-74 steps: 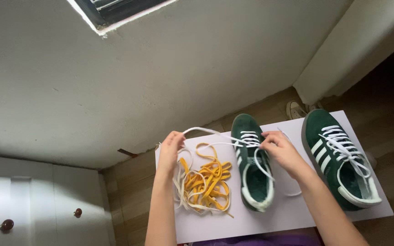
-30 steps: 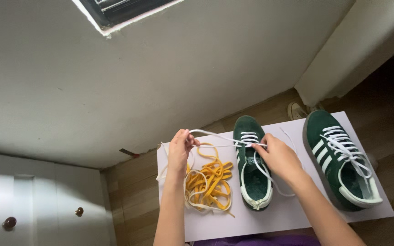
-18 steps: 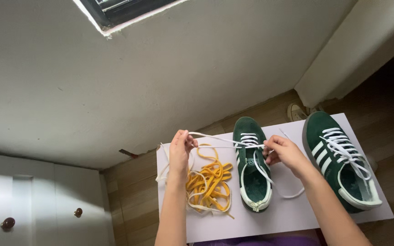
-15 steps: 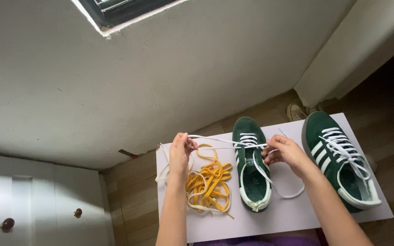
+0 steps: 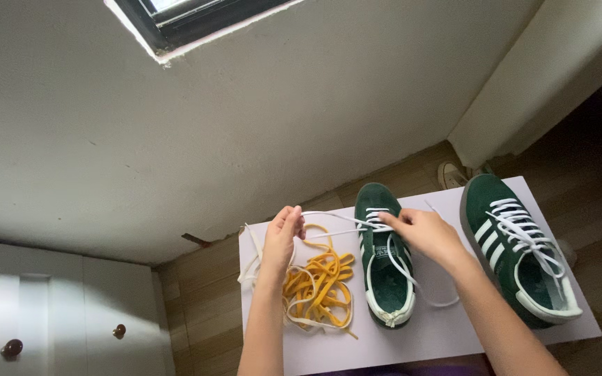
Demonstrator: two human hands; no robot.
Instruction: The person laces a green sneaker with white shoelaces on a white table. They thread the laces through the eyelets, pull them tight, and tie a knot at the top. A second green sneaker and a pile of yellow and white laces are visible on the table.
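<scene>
A green sneaker (image 5: pixel 383 278) with white stripes stands in the middle of a white board (image 5: pixel 447 327), partly laced. My left hand (image 5: pixel 281 235) pinches one end of its white lace (image 5: pixel 329 216), stretched taut to the left of the shoe. My right hand (image 5: pixel 423 233) rests over the shoe's eyelets, fingers closed on the other part of the lace, which loops down to the right of the shoe. A second green sneaker (image 5: pixel 517 247), fully laced in white, stands to the right.
A tangle of yellow and cream laces (image 5: pixel 315 285) lies on the board left of the middle shoe. Beyond are a pale wall, a window (image 5: pixel 189 17), a white cabinet with knobs (image 5: pixel 43 313), a wooden floor and another shoe's toe (image 5: pixel 452 174).
My right hand moved left from beside the shoe onto its eyelets. My left hand has shifted slightly right, still holding the lace end taut.
</scene>
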